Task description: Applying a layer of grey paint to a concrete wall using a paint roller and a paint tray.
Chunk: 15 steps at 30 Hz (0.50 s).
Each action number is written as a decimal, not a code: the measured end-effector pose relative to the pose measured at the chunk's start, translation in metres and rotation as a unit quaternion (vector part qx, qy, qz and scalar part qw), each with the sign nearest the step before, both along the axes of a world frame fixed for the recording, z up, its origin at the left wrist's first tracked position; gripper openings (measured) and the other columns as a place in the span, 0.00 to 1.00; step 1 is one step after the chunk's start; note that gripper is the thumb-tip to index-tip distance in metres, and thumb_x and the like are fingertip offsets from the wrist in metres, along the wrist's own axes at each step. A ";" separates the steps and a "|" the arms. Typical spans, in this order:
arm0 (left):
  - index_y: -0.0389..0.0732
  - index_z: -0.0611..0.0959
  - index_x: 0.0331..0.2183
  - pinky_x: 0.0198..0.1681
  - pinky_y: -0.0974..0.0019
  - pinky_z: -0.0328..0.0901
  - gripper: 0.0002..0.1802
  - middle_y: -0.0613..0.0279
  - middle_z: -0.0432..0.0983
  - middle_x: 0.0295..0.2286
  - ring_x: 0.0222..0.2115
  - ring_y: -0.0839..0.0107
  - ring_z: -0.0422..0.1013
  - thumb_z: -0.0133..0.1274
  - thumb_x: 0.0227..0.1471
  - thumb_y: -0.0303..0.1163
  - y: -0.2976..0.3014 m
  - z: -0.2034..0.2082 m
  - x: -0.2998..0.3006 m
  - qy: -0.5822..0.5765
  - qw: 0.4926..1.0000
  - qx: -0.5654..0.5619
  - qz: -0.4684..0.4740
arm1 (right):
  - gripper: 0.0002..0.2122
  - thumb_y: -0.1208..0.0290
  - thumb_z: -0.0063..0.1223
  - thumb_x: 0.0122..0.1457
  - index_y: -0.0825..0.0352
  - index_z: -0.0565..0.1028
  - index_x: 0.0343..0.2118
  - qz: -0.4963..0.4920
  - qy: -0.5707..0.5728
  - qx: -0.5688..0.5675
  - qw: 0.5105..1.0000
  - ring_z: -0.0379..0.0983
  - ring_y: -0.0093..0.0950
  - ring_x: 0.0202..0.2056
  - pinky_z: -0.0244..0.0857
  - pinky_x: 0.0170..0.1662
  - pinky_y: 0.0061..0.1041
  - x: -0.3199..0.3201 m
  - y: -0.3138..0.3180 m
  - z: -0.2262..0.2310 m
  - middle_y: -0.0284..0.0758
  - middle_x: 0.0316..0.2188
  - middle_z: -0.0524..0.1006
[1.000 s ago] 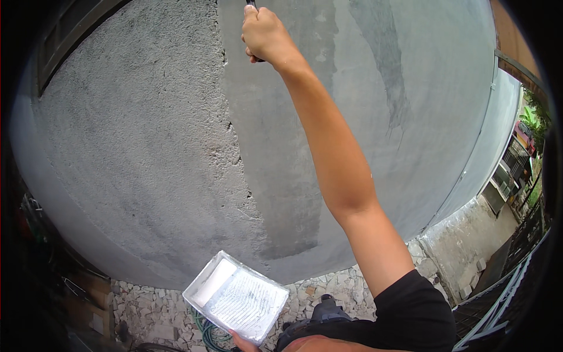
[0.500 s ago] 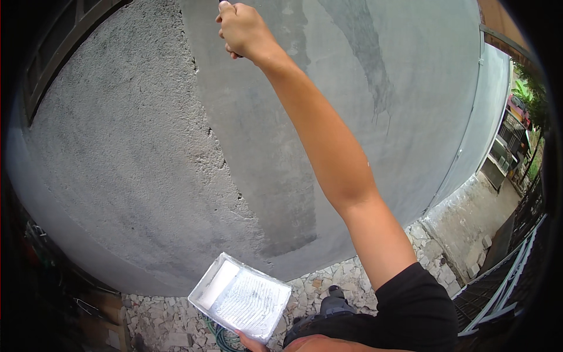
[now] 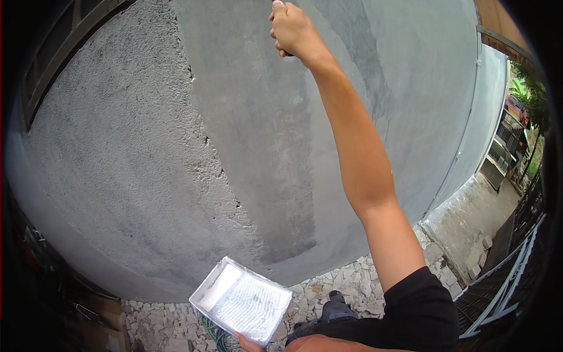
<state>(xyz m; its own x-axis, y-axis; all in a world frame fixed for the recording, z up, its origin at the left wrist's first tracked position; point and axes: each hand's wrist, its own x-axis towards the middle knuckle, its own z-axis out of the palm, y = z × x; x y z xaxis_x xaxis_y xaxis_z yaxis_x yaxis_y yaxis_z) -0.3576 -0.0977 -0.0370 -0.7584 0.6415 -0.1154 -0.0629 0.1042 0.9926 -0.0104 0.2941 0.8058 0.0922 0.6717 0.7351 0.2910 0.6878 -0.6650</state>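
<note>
Raised high at the top of the view, my right hand (image 3: 292,30) is closed around a dark handle (image 3: 288,55); only its butt shows below the fist, and the tool's head lies out of the picture. It is in front of a grey wall (image 3: 258,152), with rough plaster on the left and smoother, patchy grey on the right. Low in the view, my left hand (image 3: 249,344) grips the near edge of a white paint tray (image 3: 249,305). White paint lies in the tray's well and coats its ribbed slope. Most of the left hand's fingers are hidden beneath the tray.
Broken stone pieces (image 3: 164,328) cover the ground along the wall's foot. A green hose (image 3: 218,335) lies coiled under the tray. Wooden boards (image 3: 108,331) are at the lower left, a concrete slab (image 3: 469,217) and metal bars (image 3: 510,270) at the right. A dark window frame (image 3: 53,64) is upper left.
My right hand has moved to the right across the wall, still closed on the handle. The tray in my left hand has stayed nearly in place.
</note>
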 end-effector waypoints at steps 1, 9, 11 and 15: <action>0.26 0.68 0.66 0.61 0.46 0.66 0.38 0.33 0.70 0.60 0.56 0.41 0.71 0.44 0.73 0.50 -0.001 -0.003 -0.001 -0.002 1.000 0.003 0.004 | 0.22 0.54 0.32 0.78 0.68 0.69 0.35 0.003 0.001 0.001 1.000 0.71 0.29 0.21 0.72 0.29 0.35 -0.002 -0.001 -0.007 0.35 0.25 0.73; 0.25 0.67 0.66 0.61 0.46 0.66 0.39 0.33 0.70 0.61 0.56 0.41 0.71 0.43 0.73 0.51 0.000 -0.008 0.028 -0.041 0.999 0.020 0.016 | 0.21 0.54 0.30 0.78 0.67 0.68 0.36 -0.002 -0.008 -0.024 1.000 0.70 0.28 0.21 0.72 0.28 0.33 0.008 -0.001 -0.056 0.34 0.24 0.72; 0.25 0.67 0.66 0.61 0.46 0.66 0.39 0.33 0.70 0.61 0.56 0.41 0.71 0.43 0.73 0.52 0.009 -0.002 0.028 -0.045 0.999 0.024 0.009 | 0.21 0.54 0.32 0.78 0.67 0.69 0.39 0.000 -0.008 -0.009 1.000 0.67 0.24 0.19 0.67 0.24 0.30 0.011 0.004 -0.011 0.33 0.24 0.70; 0.25 0.67 0.66 0.61 0.46 0.66 0.40 0.33 0.70 0.61 0.56 0.41 0.71 0.43 0.73 0.52 0.003 -0.008 0.015 -0.049 0.998 0.029 0.016 | 0.21 0.53 0.33 0.78 0.68 0.71 0.42 0.038 0.017 0.012 0.999 0.62 0.20 0.15 0.61 0.19 0.25 -0.001 -0.004 -0.014 0.30 0.23 0.68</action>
